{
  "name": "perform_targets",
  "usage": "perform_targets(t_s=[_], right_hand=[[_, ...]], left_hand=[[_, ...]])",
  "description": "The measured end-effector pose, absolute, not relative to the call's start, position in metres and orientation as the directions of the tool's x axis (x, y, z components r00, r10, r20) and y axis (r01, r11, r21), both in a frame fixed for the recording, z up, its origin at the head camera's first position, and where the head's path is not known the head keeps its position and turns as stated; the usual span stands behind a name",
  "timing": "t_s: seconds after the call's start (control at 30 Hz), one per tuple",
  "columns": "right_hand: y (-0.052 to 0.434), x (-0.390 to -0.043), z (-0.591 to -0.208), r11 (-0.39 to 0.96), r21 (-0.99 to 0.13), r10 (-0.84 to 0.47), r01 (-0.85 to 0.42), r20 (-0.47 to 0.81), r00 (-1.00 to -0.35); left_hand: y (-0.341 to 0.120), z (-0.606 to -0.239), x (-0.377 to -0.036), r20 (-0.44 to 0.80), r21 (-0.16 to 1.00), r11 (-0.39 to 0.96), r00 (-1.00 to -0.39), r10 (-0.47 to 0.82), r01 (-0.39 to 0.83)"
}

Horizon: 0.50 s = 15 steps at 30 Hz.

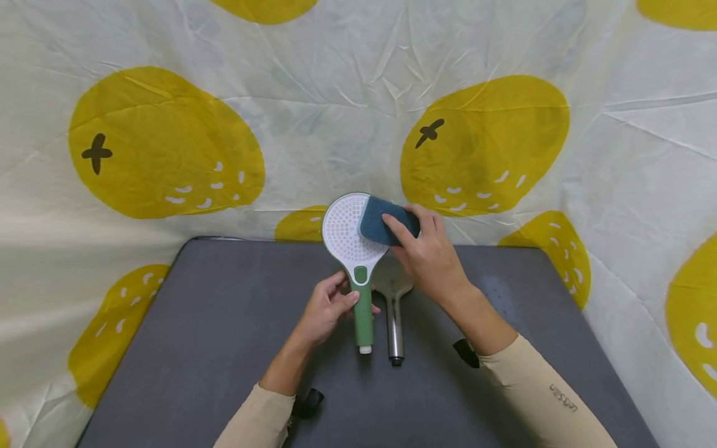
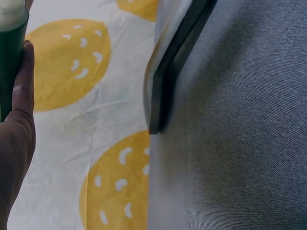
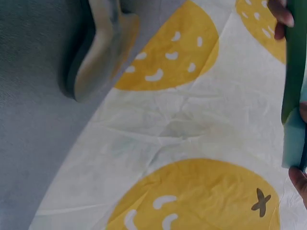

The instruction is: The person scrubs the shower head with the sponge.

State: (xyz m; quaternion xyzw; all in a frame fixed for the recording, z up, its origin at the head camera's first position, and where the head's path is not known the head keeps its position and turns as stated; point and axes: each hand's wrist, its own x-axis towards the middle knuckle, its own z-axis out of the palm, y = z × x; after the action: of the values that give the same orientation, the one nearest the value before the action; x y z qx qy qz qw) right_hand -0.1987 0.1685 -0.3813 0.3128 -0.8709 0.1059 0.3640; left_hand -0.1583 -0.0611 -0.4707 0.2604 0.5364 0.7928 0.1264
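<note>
A white-faced shower head (image 1: 343,231) with a green handle is held upright above the table, its nozzles facing me. My left hand (image 1: 327,309) grips it by the handle, thumb across the front; part of that green handle (image 2: 10,72) shows at the left wrist view's edge. Against the right side of the nozzle face lies a dark blue sponge (image 1: 376,219) with a light blue layer, pinched by my right hand (image 1: 434,258). The right wrist view catches only the sponge's pale layer (image 3: 292,143) and some fingertips (image 3: 298,181).
Behind the held one, a metallic shower head (image 1: 395,326) lies on the dark grey table (image 1: 235,348), its head partly hidden. A white cloth (image 1: 330,137) with yellow fruit prints hangs around the table. Small wet-looking marks (image 1: 498,298) show on the table at right.
</note>
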Motion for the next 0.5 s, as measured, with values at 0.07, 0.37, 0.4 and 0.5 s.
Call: perform_targets(t_s=[0.07,0.37,0.4,0.5], right_hand=[[0.17,-0.203,-0.376,0.78,0.023,-0.465,-0.625,0.689,-0.556],[0.176,-0.211,-0.373,0.741,-0.034,-0.494,-0.671,0.648,-0.579],[0.176,-0.21,-0.375,0.73,-0.033,-0.507,-0.682,0.644,-0.573],[0.175,-0.202,-0.385,0.694,-0.043,-0.54,-0.719,0.63,-0.559]], left_hand=[[-0.062,-0.472,-0.158,0.269,0.921,-0.382,-0.834,0.482,0.076],[-0.059,-0.476,-0.158,0.289,0.901,-0.429,-0.821,0.492,0.06],[-0.059,-0.476,-0.158,0.284,0.904,-0.424,-0.823,0.492,0.059],[-0.06,-0.475,-0.16,0.273,0.911,-0.409,-0.825,0.495,0.056]])
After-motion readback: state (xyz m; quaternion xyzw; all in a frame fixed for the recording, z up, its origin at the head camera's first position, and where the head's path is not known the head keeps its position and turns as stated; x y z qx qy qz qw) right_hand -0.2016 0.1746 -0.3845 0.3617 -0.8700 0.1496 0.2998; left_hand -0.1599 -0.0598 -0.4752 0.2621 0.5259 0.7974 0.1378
